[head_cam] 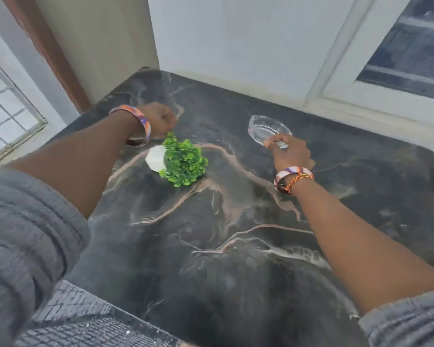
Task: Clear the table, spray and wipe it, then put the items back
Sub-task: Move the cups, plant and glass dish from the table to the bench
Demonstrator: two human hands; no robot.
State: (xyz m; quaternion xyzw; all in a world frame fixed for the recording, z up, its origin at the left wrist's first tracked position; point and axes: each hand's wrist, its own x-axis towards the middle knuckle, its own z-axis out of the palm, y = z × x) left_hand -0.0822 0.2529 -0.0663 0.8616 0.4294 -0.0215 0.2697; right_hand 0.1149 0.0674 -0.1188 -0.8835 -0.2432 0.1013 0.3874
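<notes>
The black marble table (236,271), veined in pink and white, is filling most of the space in front of the person, running back into the corner where a pale wall meets a white window frame (341,78). No writing or label is showing on anything from where I am standing.

Both forearms are reaching out over the tabletop, with grey sleeves (23,234) pushed up past the elbows.

A small artificial green plant (184,162) is lying tipped over on the table, left of the middle. Its leaves are spilling towards the right and its white pot (156,157) is pointing left, so whatever may be inside the pot is hidden by the foliage.

The right hand (290,152) is holding a clear glass dish (267,130) by its near edge, fingers curled round the rim. The dish is looking empty and tilted towards the back wall, over the right side of the table; I cannot tell whether its far end is touching the surface.

The left hand (158,118) is hovering just behind the plant with its fingers curled in loosely, and I cannot make out anything held in it.

A patterned orange and purple bangle (142,121) is sitting on the left wrist, and a similar bangle with a braided cord bracelet (295,180) is sitting on the right wrist.
</notes>
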